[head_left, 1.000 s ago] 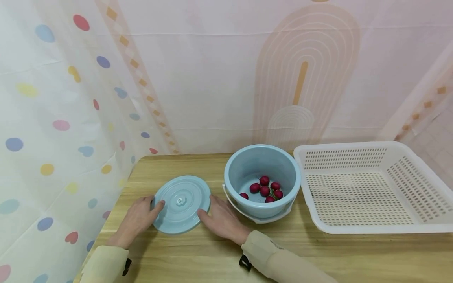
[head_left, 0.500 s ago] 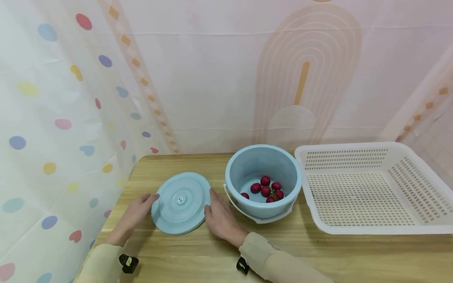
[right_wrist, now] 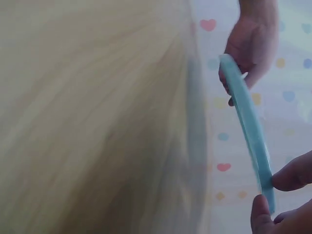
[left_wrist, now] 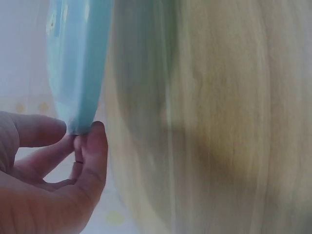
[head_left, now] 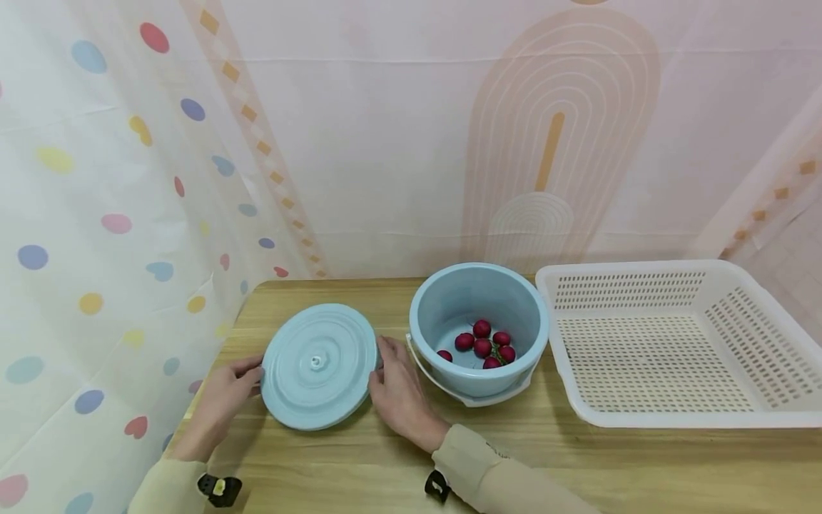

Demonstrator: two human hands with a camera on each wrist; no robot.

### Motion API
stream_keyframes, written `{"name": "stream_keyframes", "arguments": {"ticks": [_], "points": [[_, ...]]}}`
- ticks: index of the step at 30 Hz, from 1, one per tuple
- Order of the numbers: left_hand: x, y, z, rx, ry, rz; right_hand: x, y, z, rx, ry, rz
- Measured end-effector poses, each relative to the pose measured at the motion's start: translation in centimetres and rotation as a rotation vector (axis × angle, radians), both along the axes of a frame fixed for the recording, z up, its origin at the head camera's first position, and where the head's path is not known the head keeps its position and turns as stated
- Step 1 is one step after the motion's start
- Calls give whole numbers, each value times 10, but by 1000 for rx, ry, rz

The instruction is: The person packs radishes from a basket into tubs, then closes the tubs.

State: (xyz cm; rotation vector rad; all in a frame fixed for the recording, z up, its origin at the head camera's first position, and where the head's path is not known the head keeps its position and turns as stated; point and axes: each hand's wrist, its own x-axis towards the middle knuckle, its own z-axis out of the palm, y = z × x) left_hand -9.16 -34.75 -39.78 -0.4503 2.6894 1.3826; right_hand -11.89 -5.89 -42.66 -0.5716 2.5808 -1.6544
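Note:
A round light-blue plastic lid [head_left: 319, 366] with a small central knob is raised off the wooden table. At its left edge, my left hand [head_left: 225, 392] pinches the rim between thumb and fingers, plain to see in the left wrist view, where the lid [left_wrist: 80, 63] stands edge-on. Opposite, my right hand [head_left: 403, 396] grips the right edge. The right wrist view shows the thin lid [right_wrist: 251, 122] stretched between both hands, clear of the table. Right of my right hand stands a matching light-blue bucket [head_left: 462, 300], uncovered, with several red radishes [head_left: 482, 348] on its bottom.
A white perforated plastic basket [head_left: 681, 420] sits at the right, close against the bucket. The bucket's white handle [head_left: 475, 401] hangs down in front. Patterned curtains [head_left: 385, 143] rise behind the table [head_left: 359, 471] and along its left side.
The lid has come up off the table and shifted slightly left, tilting a little. My left hand has moved left with it, and the right hand still holds the other edge.

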Motion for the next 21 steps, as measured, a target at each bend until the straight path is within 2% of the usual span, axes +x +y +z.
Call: {"name": "stream_keyframes", "arguments": {"ticks": [5, 11, 14, 18, 21], "points": [[9, -2, 5, 56, 82, 44, 4, 1, 7, -60, -3, 3], [18, -3, 13, 74, 208, 115, 15, 2, 16, -98, 24, 54], [23, -5, 19, 139, 252, 146, 20, 3, 19, -145, 54, 75], [29, -7, 25, 283, 309, 188, 25, 5, 23, -206, 83, 100], [33, -7, 31, 361, 350, 197, 29, 6, 28, -235, 79, 113]]}}
